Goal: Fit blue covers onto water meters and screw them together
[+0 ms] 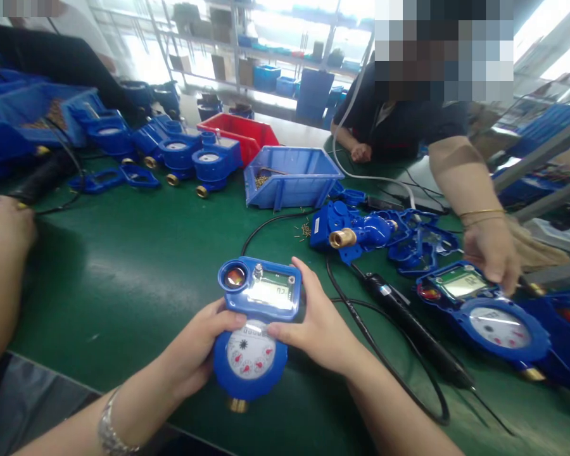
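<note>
Both my hands hold a blue water meter (256, 373) above the front of the green table. Its white round dial with red pointers faces up, and a small LCD display sits in the blue housing beyond it. My left hand (202, 339) grips the meter's left side, thumb at the dial's upper edge. On the other side, my right hand (316, 323) wraps the housing, its thumb by the dial and a finger along the display's edge. A brass fitting (238, 405) sticks out at the near end. The fingers beneath the meter are hidden.
A black electric screwdriver (418, 335) with a cable lies at right. Beyond stand a blue bin (294, 180) with screws, a red bin (240, 132) and several meters (213, 161). A co-worker's hand (494, 250) touches another meter (501, 326); another person's hand (9, 228) is at left.
</note>
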`<state>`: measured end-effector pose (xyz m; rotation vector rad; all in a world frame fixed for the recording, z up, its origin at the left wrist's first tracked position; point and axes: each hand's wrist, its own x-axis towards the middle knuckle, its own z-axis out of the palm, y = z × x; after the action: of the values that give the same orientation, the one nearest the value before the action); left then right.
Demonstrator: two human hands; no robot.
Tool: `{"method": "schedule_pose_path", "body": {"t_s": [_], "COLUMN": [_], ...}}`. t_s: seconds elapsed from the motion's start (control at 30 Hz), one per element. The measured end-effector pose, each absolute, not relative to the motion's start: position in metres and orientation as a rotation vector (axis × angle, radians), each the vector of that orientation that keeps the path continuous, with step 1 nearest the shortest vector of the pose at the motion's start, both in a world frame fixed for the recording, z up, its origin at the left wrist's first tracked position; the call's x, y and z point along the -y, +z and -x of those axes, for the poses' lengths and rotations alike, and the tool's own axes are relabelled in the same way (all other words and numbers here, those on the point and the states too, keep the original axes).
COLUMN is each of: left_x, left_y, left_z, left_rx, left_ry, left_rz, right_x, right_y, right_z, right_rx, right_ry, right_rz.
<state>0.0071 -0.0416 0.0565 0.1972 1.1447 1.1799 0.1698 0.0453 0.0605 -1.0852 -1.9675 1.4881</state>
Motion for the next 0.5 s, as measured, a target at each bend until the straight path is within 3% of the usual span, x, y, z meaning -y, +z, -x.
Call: {"method": "schedule_pose_path", "body": {"t_s": [0.2, 0.4, 0.5], "left_x": [0.046, 0.073, 0.082], "left_y": [0.053, 0.025, 0.009], "left_z": [-0.007, 0.0, 0.004], "left_rx": [-1.142, -1.179, -1.083], "left_ry": [1.131, 1.443, 1.397], "left_rz": [-0.249, -0.402, -0.569], "right_x": [-0.05, -0.055, -0.054], "right_y": [0.048, 0.051, 0.052], "right_z": [-0.163, -0.161, -0.16], "right_rx": [1.74, 1.441, 1.403], "right_ry": [1.68, 1.821, 1.84], "right_rz": [0.939, 0.878, 0.88]}}
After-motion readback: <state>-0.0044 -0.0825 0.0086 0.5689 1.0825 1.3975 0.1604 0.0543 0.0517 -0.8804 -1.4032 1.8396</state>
